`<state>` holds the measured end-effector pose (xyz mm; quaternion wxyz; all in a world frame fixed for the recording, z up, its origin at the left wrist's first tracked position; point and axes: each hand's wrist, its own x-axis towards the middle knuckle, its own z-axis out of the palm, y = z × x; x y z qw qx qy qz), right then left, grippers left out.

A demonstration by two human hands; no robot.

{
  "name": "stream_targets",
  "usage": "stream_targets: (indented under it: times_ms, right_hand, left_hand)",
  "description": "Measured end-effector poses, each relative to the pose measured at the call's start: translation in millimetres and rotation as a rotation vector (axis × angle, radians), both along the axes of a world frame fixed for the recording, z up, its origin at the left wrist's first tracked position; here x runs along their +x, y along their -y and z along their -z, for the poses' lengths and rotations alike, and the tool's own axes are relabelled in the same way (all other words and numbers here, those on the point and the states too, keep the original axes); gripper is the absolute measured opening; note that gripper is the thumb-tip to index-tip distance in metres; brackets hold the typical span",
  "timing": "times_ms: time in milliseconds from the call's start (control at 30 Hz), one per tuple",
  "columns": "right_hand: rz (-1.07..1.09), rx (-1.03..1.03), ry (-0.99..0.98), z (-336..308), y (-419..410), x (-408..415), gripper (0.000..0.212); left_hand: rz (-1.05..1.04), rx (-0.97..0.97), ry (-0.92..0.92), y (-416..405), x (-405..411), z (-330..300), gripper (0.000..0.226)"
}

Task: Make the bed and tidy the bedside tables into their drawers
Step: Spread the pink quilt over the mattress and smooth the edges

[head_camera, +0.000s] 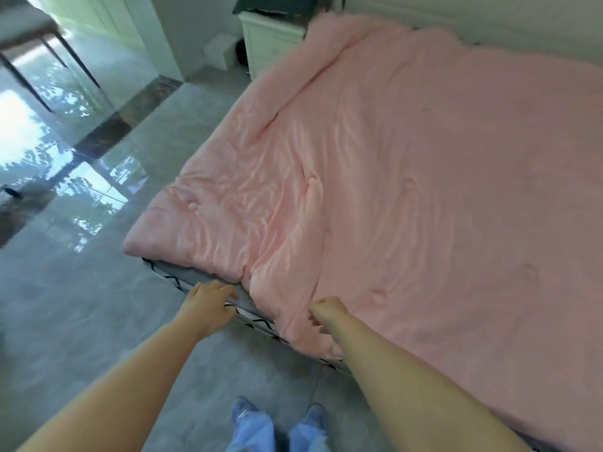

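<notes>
Pink quilt covers the bed from 12 to 4 o'clock, near corner rumpled; right hand pinches its hem, seemingly to tug it square, while left hand, fingers straight, presses the exposed mattress edge.

The pink quilt runs off the right edge and hides nearly all of the bed, leaving only a strip of grey patterned sheet at the near corner. The right hand curls at the quilt's edge, its fingertips tucked from sight, so its grip is unclear. The white bedside table is cut by the top edge and blurred, as is the dark thing on it.
</notes>
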<state>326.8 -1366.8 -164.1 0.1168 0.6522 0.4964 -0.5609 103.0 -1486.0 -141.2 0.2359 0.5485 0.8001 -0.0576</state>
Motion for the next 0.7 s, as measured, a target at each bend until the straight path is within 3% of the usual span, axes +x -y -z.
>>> stream_targets:
  times_ms: [133,300,700]
  right_hand:
    - [-0.002,0.000,-0.067,-40,3,-34,0.025]
    - [-0.150,0.217,-0.101,-69,14,-89,0.014]
    - [-0.269,0.373,-0.020,-99,82,-244,0.039]
  left_hand:
    - [-0.110,0.021,-0.042,29,-35,-31,0.034]
    - [-0.176,0.065,0.022,68,-83,-51,0.033]
    - [0.000,0.051,0.072,130,-232,-64,0.037]
